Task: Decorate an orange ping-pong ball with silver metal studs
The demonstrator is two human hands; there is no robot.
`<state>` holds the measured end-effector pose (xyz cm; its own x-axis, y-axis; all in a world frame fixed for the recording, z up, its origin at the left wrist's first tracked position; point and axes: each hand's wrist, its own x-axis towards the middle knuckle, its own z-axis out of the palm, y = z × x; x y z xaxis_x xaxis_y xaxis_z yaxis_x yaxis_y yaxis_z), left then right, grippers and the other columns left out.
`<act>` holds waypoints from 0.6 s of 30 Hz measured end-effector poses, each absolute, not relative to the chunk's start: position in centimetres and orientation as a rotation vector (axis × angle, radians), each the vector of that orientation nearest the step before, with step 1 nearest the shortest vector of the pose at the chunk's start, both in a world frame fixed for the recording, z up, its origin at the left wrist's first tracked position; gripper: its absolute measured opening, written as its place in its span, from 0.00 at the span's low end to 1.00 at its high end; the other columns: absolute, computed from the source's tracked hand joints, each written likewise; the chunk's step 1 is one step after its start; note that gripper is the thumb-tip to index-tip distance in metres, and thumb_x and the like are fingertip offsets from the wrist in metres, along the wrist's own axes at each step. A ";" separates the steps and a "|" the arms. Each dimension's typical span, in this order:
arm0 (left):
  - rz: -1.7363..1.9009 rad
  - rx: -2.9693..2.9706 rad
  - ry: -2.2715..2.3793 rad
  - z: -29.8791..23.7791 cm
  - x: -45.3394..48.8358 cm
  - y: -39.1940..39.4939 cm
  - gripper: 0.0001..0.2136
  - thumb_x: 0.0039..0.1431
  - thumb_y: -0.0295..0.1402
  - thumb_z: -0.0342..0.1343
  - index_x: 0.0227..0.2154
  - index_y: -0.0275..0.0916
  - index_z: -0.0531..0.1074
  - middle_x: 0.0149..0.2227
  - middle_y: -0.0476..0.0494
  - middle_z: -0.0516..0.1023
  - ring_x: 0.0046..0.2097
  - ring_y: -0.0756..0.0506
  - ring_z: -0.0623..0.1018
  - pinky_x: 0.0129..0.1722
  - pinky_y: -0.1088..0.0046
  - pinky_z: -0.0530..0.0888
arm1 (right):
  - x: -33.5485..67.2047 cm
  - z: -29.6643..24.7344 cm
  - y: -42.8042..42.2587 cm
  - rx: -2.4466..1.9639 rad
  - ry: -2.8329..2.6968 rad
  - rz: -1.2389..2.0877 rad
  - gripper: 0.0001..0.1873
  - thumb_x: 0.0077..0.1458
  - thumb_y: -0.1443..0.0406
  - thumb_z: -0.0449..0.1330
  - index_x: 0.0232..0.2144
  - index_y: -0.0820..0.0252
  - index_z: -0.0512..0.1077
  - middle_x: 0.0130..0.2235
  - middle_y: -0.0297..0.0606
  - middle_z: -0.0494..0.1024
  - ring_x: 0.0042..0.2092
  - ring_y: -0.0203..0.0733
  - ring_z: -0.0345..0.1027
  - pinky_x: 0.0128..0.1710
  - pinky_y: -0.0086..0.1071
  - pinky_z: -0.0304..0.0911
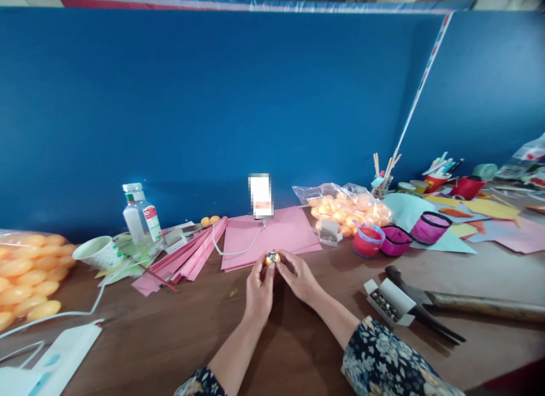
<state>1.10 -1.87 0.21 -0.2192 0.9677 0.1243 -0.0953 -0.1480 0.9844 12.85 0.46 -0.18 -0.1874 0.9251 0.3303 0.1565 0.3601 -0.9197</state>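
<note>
Between my fingertips, over the middle of the table, is a small orange ball (272, 258) with dark and shiny pale marks on its near side; these are too small to make out. My left hand (259, 291) pinches it from the left with thumb and fingers. From the other side, my right hand (300, 278) grips it the same way. Just beyond the hands lie pink paper sheets (242, 242). An open white box (389, 305) of small shiny metal pieces rests to the right of my right forearm.
A claw hammer (477, 305) lies at right, touching the box. Bags of orange balls (29, 271) stand left and back right. Clear bottles (140, 214), a paper cup (97, 253), a red tub (368, 242) and a white cable (238, 253) are around. A blue partition (213, 100) rises behind.
</note>
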 end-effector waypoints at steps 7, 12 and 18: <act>1.535 1.038 1.132 0.2 1.3 -1.9 0.17 0.46 0.34 0.57 0.42 0.41 0.70 0.45 0.43 0.73 0.48 0.43 0.70 0.50 0.66 0.63 | 12.8 -0.3 0.5 -0.972 -1.554 1.001 0.17 0.52 0.61 0.53 0.45 0.57 0.66 0.45 0.40 0.72 0.46 0.43 0.65 0.47 0.37 0.61; 1.564 0.899 1.005 -0.1 1.5 -1.7 0.18 0.47 0.35 0.56 0.44 0.38 0.69 0.46 0.41 0.73 0.49 0.42 0.70 0.50 0.64 0.64 | 12.7 0.2 0.4 -0.886 -1.485 1.131 0.17 0.51 0.60 0.54 0.43 0.57 0.66 0.42 0.39 0.74 0.42 0.41 0.69 0.43 0.35 0.64; 1.578 0.883 1.000 0.2 1.4 -1.7 0.18 0.46 0.35 0.57 0.43 0.38 0.70 0.43 0.41 0.74 0.49 0.42 0.70 0.51 0.64 0.63 | 12.7 0.6 0.3 -0.878 -1.502 1.089 0.15 0.49 0.62 0.56 0.41 0.57 0.67 0.41 0.38 0.74 0.44 0.41 0.67 0.46 0.36 0.62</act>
